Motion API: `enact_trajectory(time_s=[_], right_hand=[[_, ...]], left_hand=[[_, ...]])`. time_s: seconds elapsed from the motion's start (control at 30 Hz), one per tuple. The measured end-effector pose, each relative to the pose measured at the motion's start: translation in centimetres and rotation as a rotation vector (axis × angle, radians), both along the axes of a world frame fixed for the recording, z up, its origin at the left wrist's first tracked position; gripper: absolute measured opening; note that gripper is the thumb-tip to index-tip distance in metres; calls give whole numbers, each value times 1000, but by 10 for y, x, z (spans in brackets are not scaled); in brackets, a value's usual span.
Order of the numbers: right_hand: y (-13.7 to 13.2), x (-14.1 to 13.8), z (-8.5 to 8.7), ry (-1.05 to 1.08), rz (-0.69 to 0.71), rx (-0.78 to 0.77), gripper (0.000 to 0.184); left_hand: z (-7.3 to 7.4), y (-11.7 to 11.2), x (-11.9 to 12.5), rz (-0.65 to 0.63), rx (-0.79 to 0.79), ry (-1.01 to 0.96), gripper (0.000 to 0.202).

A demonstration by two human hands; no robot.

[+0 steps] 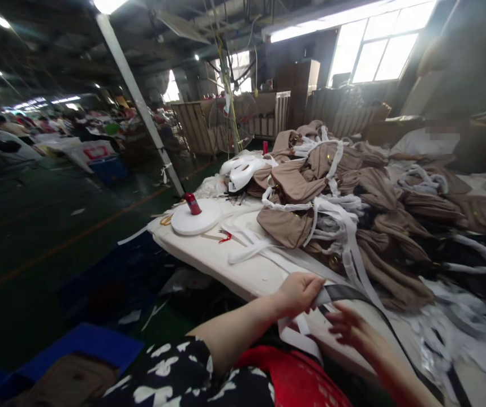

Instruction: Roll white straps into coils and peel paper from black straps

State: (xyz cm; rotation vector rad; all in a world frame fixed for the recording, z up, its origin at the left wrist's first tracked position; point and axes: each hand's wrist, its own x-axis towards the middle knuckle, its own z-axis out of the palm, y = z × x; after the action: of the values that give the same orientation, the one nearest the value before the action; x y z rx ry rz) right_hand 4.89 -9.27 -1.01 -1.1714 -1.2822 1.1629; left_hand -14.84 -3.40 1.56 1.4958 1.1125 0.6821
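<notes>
My left hand (300, 293) is closed around a black strap (344, 292) near its end, where a white strip (304, 337) is wrapped over it and hangs down in a loop. Just to the right, my right hand (348, 325) is blurred, with its fingers apart and pointing toward the strap; nothing shows in it. From the left hand the strap curves right and down along the table edge, passing behind my right forearm. Other white strips (263, 247) lie on the white table (243, 277) beyond my hands.
Brown bags (293, 226) with white-wrapped handles are heaped across the table. A white foam disc (198, 217) carries a red can (192, 203), with red-handled snips (224, 236) nearby. Blue bins (85, 353) stand low on the left; a pole (141, 102) rises by the table corner.
</notes>
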Motion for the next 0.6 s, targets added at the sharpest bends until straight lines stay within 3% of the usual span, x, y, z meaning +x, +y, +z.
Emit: enact_trajectory(time_s=[0.07, 0.13, 0.23, 0.3, 0.4, 0.53, 0.6], right_hand=[[9, 13, 0, 181, -90, -110, 52], [21, 21, 8, 344, -243, -133, 47], [31, 20, 24, 246, -363, 11, 32], [30, 11, 30, 60, -351, 106, 33], [26, -14, 24, -118, -274, 143, 37], [20, -41, 6, -154, -83, 101, 43], [14, -34, 6, -170, -99, 131, 46]], left_hand=[[2, -1, -5, -65, 39, 57, 56], [2, -3, -7, -131, 112, 124, 56], [0, -8, -7, -145, 173, 179, 56], [-2, -8, -6, -122, 133, 180, 56], [-6, -7, -5, -116, 109, 158, 56], [-11, -10, -4, -91, 111, 130, 56], [-8, -18, -6, -63, 124, 159, 54]])
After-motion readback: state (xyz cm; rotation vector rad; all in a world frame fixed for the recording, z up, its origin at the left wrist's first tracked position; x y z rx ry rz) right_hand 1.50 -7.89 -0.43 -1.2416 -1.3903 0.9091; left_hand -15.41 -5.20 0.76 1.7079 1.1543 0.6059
